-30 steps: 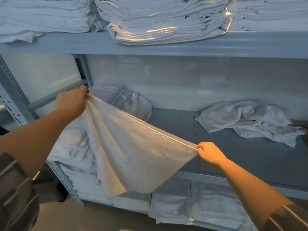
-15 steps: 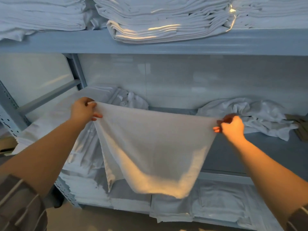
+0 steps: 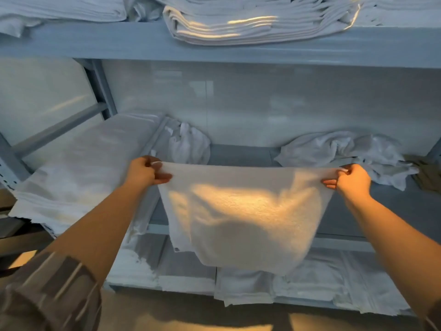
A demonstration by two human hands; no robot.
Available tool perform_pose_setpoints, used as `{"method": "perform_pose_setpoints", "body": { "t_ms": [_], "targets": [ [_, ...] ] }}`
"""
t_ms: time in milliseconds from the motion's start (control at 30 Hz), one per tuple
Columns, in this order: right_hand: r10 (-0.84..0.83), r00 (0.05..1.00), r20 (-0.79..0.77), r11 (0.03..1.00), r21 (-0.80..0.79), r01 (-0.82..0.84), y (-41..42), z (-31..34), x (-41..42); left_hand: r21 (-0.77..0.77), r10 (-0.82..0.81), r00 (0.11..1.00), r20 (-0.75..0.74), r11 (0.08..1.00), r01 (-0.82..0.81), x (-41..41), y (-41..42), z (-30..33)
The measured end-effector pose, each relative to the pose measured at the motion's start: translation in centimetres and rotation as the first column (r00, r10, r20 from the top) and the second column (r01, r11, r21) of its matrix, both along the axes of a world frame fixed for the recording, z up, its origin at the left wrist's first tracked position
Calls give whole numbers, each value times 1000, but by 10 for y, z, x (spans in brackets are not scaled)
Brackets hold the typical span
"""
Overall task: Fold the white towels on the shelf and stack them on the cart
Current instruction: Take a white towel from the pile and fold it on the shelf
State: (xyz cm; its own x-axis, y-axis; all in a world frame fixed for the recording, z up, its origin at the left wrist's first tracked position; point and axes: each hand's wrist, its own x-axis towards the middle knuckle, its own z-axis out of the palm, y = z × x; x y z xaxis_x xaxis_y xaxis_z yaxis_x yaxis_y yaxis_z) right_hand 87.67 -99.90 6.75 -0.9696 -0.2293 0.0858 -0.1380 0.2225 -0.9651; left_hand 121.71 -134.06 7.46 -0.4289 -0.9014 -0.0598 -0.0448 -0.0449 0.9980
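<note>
While the blue-grey metal shelf unit [image 3: 238,54] fills the view, folded towel stacks [image 3: 250,22] lie on its top board. In front of its middle board hangs the white towel [image 3: 243,216], stretched flat by its upper corners. On that board behind it sits a crumpled towel pile [image 3: 343,151]. The left hand [image 3: 145,173] and right hand [image 3: 350,179] each pinch a corner with curled fingers.
</note>
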Motion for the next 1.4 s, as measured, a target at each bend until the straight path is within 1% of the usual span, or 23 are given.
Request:
{"method": "perform_pose_setpoints", "body": {
  "t_ms": [67,233,433,500,600,733,800,867,900,933,967,1000,1033,1067,1100,1133,1167,1200,1233,1267,1333,1367,1400],
  "targets": [
    [-15,1000,16,999,37,15,-2,-7,-2,0,-11,1000,-20,1000,11,-3,-4,1],
    [-70,997,-34,988,138,74,-8,-16,-7,4,-55,995,-87,998,55,-7,-23,-7],
    [-42,999,6,991,129,40,-31,-28,-26,69,-52,993,-102,996,59,-41,-53,-34],
    [-54,999,6,988,143,52,-47,-38,-42,57,-76,993,-93,995,82,-60,-67,-47],
    [-88,996,-7,994,69,88,-70,-65,-71,47,-45,997,-67,998,48,-96,-90,-74],
    [-140,986,-89,989,26,143,-102,-113,-116,1,-23,996,-83,1000,23,-151,-120,-124],
    [-186,976,-117,982,23,190,-117,-140,-138,-29,-8,998,-59,1000,6,-178,-130,-154],
    [-206,969,-137,975,56,215,-127,-170,-162,-69,16,1000,-5,998,-16,-206,-136,-186],
    [-191,971,-144,972,108,207,-131,-187,-172,-92,19,999,37,996,-15,-219,-137,-203],
    [-168,974,-151,965,177,193,-135,-202,-180,-136,19,993,119,991,-3,-229,-136,-218],
    [-133,979,-152,954,247,168,-138,-215,-185,-199,16,970,243,979,34,-237,-132,-230],
    [-77,988,-131,954,278,111,-140,-226,-188,-263,7,931,366,960,97,-242,-128,-239],
    [-6,996,-90,961,276,30,-142,-234,-188,-321,-5,885,465,931,174,-247,-123,-246],
    [65,996,-64,959,280,-44,-144,-238,-185,-389,-14,856,517,887,249,-250,-115,-250],
    [121,989,-84,946,313,-89,-145,-240,-180,-487,18,840,542,821,298,-253,-105,-250],
    [162,975,-149,915,394,-92,-148,-241,-176,-591,72,822,565,731,343,-256,-93,-249],
    [208,949,-235,865,497,-66,-151,-242,-170,-653,113,790,602,638,407,-261,-80,-248],
    [255,917,-308,800,600,-21,-155,-242,-163,-651,117,739,663,577,493,-267,-66,-249],
    [306,892,-333,713,701,17,-161,-242,-153,-596,91,671,736,558,578,-273,-53,-251],
    [361,879,-311,619,785,23,-167,-243,-140,-508,61,582,811,569,647,-279,-41,-256],
    [455,867,-205,449,893,-25,-178,-250,-118,-359,25,429,903,592,721,-284,-29,-268],
    [489,859,-150,372,927,-50,-180,-254,-110,-344,43,397,917,591,730,-283,-26,-275],
    [508,855,-107,311,948,-67,-179,-257,-104,-357,76,390,918,591,724,-279,-25,-281]
  ]
}}
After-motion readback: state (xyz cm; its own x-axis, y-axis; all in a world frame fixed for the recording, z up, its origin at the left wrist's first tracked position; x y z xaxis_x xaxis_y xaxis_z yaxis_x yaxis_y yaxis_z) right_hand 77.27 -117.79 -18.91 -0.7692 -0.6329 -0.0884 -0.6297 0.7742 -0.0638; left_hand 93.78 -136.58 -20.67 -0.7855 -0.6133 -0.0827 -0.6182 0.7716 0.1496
